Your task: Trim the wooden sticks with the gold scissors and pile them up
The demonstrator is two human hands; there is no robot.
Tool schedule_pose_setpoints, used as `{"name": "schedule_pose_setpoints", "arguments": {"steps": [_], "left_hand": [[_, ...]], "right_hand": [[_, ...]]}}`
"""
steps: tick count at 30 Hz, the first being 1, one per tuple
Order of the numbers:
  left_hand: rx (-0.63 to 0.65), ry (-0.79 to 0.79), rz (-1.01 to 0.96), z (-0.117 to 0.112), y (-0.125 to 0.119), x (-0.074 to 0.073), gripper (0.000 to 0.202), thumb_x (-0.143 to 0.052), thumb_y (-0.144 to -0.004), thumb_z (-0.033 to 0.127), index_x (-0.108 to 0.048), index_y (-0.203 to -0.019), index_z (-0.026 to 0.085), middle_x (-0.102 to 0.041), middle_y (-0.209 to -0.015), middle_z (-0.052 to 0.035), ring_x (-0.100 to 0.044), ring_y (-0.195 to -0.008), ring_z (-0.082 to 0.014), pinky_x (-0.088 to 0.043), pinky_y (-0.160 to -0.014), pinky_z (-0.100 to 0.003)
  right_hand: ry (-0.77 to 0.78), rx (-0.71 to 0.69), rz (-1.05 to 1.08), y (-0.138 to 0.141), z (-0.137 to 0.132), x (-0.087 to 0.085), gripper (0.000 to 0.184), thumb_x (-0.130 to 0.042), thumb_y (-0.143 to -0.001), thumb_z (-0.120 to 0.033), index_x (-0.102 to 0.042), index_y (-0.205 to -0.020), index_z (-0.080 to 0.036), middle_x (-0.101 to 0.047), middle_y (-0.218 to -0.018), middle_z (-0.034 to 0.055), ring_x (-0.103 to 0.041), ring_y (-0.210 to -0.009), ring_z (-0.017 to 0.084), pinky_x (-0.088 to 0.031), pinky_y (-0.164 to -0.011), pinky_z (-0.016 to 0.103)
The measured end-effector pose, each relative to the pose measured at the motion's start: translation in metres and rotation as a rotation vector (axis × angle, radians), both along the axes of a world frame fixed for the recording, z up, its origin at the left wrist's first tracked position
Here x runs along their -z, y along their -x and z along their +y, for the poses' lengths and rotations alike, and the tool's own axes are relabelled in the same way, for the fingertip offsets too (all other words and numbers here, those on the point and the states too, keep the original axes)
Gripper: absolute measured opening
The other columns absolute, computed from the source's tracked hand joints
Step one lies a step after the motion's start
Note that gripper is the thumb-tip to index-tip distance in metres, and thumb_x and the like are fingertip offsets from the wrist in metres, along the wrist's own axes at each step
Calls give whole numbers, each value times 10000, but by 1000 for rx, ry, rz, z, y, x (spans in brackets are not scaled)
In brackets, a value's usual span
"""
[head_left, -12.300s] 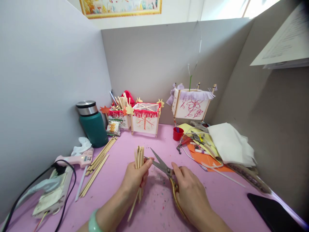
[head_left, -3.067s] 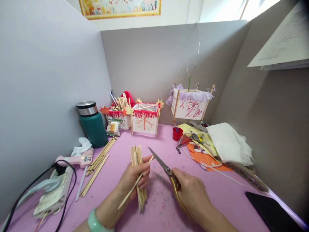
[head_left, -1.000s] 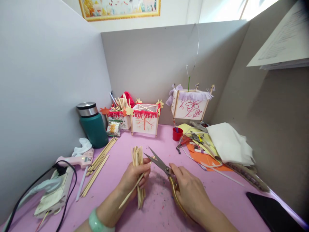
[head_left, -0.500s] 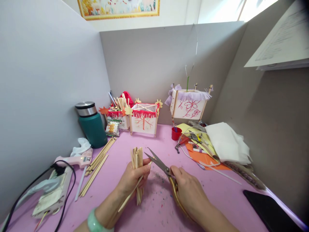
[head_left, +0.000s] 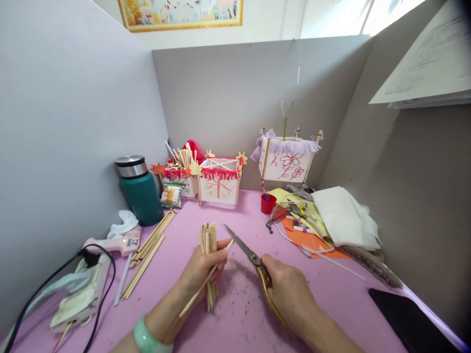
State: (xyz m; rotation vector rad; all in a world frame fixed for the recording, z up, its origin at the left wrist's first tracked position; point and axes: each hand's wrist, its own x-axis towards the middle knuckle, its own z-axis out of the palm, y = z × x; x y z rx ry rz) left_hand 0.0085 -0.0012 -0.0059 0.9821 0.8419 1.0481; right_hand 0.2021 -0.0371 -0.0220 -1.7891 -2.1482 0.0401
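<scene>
My left hand (head_left: pixel 200 272) grips an upright bundle of short wooden sticks (head_left: pixel 208 239) above the pink table (head_left: pixel 239 314). One longer stick (head_left: pixel 200 293) slants across that palm, its tip poking out by the thumb. My right hand (head_left: pixel 290 294) is closed round the gold handles of a pair of scissors (head_left: pixel 246 252). The blades are closed and their point lies against the tip of the slanted stick.
A green flask (head_left: pixel 140 189), loose long sticks (head_left: pixel 149 245), a pink glue gun (head_left: pixel 114 242) and a black cable (head_left: pixel 59 274) lie left. Paper lanterns (head_left: pixel 221 179) stand at the back wall. A red cup (head_left: pixel 268 203), coloured paper and white sheets (head_left: pixel 344 218) sit right, with a black tablet (head_left: pixel 415 318) at the near right.
The scissor blades, open half a second ago, have closed at the tip of the slanted stick. Both hands stay in nearly the same place.
</scene>
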Motion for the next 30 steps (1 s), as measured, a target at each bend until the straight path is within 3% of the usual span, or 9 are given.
{"name": "schedule_pose_setpoints", "arguments": {"steps": [5, 9, 18, 22, 25, 30], "left_hand": [[29, 34, -62, 0, 1, -2, 483, -652, -708, 271, -566, -1140, 71, -402, -414, 96, -209, -297, -28, -154, -319, -193], [64, 70, -150, 1, 1, -3, 436, -612, -741, 240, -540, -1146, 94, -412, -435, 96, -201, -300, -26, -169, -314, -175], [22, 74, -144, 2, -1, -2, 227, -621, -722, 254, -476, -878, 174, -452, -462, 94, -217, -287, -23, -174, -299, -154], [14, 74, -127, 1, -2, 0, 228, -629, -721, 256, -488, -876, 166, -433, -442, 98, -211, -284, -22, -168, -299, -157], [5, 66, -137, 0, -2, 0, 291, -633, -714, 247, -518, -958, 139, -436, -432, 96, -218, -282, -28, -163, -298, -166], [38, 51, -141, 1, -1, 0, 405, -630, -726, 234, -542, -1093, 87, -437, -447, 89, -213, -289, -26, -156, -299, -176]], "right_hand": [[13, 8, 32, 0, 1, 0, 146, -418, -876, -199, -564, -873, -215, -675, -737, 17, -627, -652, 177, -286, -555, 260], [-36, 4, 85, -3, 2, 0, 197, -411, -868, -202, -562, -991, -226, -667, -828, 21, -626, -725, 182, -332, -600, 259], [-46, -53, 55, -1, 0, -1, 365, -430, -828, -172, -492, -1186, -210, -613, -924, 54, -587, -808, 198, -356, -652, 274], [-39, -39, 21, 1, -2, -3, 291, -439, -817, -148, -531, -1084, -216, -616, -871, 45, -588, -763, 198, -326, -617, 272], [-36, -11, -7, 1, -3, -2, 168, -433, -840, -168, -552, -945, -220, -624, -790, 31, -595, -698, 198, -284, -573, 276], [-24, 4, -19, 1, 0, 1, 143, -415, -871, -197, -556, -872, -220, -664, -743, 20, -615, -631, 189, -246, -542, 274]]}}
